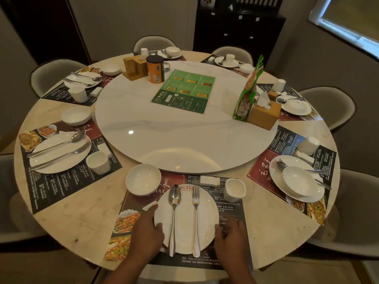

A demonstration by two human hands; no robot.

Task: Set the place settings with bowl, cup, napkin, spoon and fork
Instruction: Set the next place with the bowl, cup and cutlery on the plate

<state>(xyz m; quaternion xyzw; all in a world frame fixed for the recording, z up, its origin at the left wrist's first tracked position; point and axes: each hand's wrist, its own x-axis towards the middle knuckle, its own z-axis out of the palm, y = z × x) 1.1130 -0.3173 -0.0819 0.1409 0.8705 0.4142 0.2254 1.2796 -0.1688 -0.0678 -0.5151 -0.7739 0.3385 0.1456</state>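
Right in front of me a white plate [184, 230] lies on a printed placemat [229, 214]. A spoon [174, 214] and a fork [196, 218] lie side by side on the plate. My left hand [146, 235] grips the plate's left rim and my right hand [230, 235] holds its right rim. Behind the plate stand a white bowl [143, 179] at the left, a white cup [234, 189] at the right, and a small folded white napkin [209, 180] between them.
A large white turntable [143, 128] fills the table's middle, carrying a green menu [184, 91], an orange can [155, 68], wooden holders, a snack bag and a tissue box [264, 113]. Other place settings ring the round table [82, 218]. Grey chairs surround it.
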